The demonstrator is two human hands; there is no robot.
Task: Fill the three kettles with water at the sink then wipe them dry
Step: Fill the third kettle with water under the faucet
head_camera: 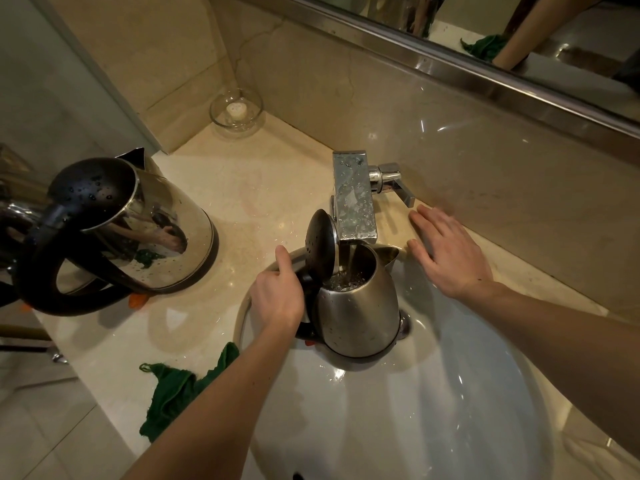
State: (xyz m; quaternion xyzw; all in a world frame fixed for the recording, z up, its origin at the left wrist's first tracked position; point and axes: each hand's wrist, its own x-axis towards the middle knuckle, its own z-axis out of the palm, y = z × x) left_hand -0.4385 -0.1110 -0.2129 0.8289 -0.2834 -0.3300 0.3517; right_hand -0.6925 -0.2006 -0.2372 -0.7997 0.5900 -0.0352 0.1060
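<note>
A steel kettle [358,313] stands in the white sink [433,410] with its black lid [320,245] flipped up. Water runs from the square chrome tap [355,199] into its open top. My left hand [277,299] grips the kettle's black handle. My right hand [446,252] lies flat, fingers straight, on the counter just right of the tap, near the tap lever [398,185]. A second steel kettle [138,230] with a black lid and handle stands on the counter at the left, wet with drops. Part of another shiny kettle [14,216] shows at the far left edge.
A green cloth [173,389] lies crumpled on the marble counter [242,188] left of the sink, partly under my left forearm. A glass bowl [236,110] with a white candle sits in the back corner. A mirror [519,29] runs above the backsplash.
</note>
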